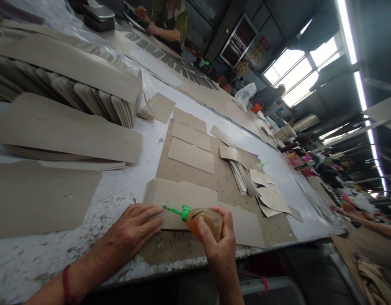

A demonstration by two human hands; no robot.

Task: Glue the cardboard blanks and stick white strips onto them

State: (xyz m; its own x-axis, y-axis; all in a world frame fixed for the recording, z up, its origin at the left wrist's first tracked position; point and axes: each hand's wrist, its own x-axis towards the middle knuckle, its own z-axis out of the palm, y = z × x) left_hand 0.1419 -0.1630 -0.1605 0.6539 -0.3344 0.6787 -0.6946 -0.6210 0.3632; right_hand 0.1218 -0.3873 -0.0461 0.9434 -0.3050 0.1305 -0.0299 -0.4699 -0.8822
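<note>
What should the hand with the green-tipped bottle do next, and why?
I'd guess squeeze gently: the right hand grips the translucent amber bottle, its thin green plastic nozzle points over the fanned flat beige sheets, and the left hand lies at their left end.

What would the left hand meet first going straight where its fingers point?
Likely the green nozzle, whose tip shows close by the left hand; depth is unclear, so it could pass beneath.
</note>
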